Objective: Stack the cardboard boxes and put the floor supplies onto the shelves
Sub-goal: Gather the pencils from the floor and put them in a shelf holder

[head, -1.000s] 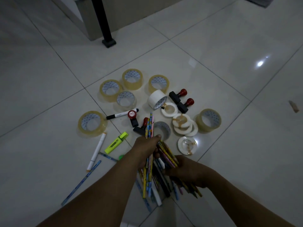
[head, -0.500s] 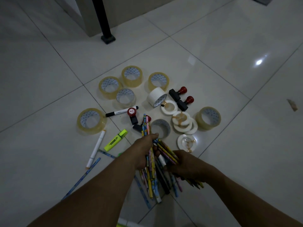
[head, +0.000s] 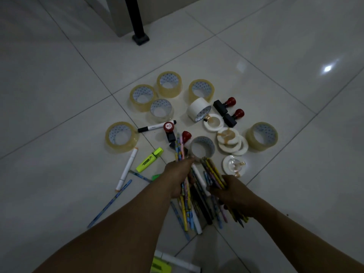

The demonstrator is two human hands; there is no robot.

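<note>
Head view. The floor supplies lie scattered on the pale tiled floor (head: 59, 95), in front of the person's two bare forearms.

Hands:
- The left hand (head: 180, 174) has its fingers curled round the left pencil bundle (head: 179, 149). The patterned pencils stick out beyond the knuckles and trail below the wrist.
- The right hand (head: 232, 194) grips the right pencil bundle (head: 211, 170), which fans out above the fingers and pokes out again below the palm.
- The hands sit near each other but apart. Loose pencils (head: 199, 205) and a white pen (head: 198, 177) lie on the floor between them.

Supplies beyond the hands:
- Clear tape rolls lie flat: a cluster of three (head: 142, 96), a fourth (head: 201, 89) just right of it, one at the far left (head: 121, 136) and one at the far right (head: 262, 135).
- A white tape roll (head: 199, 111) lies tilted on its side.
- Small white tape discs (head: 228, 135) overlap each other beside the far-right roll.
- Two red-knobbed stamps (head: 224, 104) lie side by side near the white tape roll.
- A black marker (head: 155, 126) touches a third stamp (head: 169, 131).

Supplies left of the hands:
- A yellow highlighter (head: 150, 161) and a white marker (head: 128, 168) lie near each other.
- A blue pencil (head: 110, 202) lies alone, angled toward the left forearm.

A black post (head: 137, 18) stands on the floor at the top of the frame, well apart from the supplies
</note>
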